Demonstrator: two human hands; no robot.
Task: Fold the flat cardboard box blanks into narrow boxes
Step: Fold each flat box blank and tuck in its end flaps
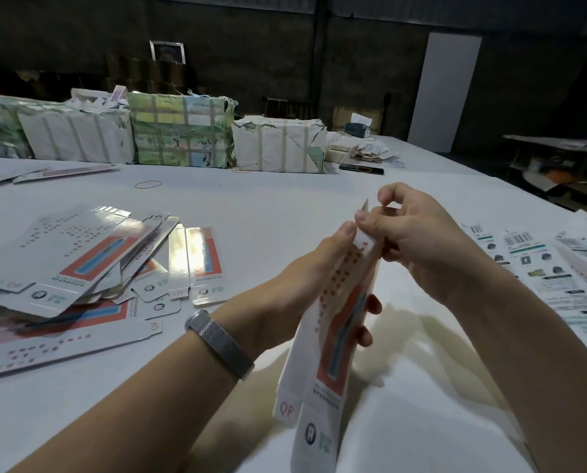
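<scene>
left hand [314, 278]: raised, fingers curled in a grip, band on wrist
right hand [418, 240]: raised, thumb and forefinger pinching

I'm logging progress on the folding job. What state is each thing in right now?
Box blank in hand: held upright off the table, partly folded, near flaps open.
Left hand: grips the blank's side.
Right hand: pinches the top flap.
Pile of flat blanks: unfolded, loosely fanned on the table.
Printed blanks at right: lying flat.
Wrapped bundles: taped, wrapping torn in places.
Rubber band: lying loose.
</scene>
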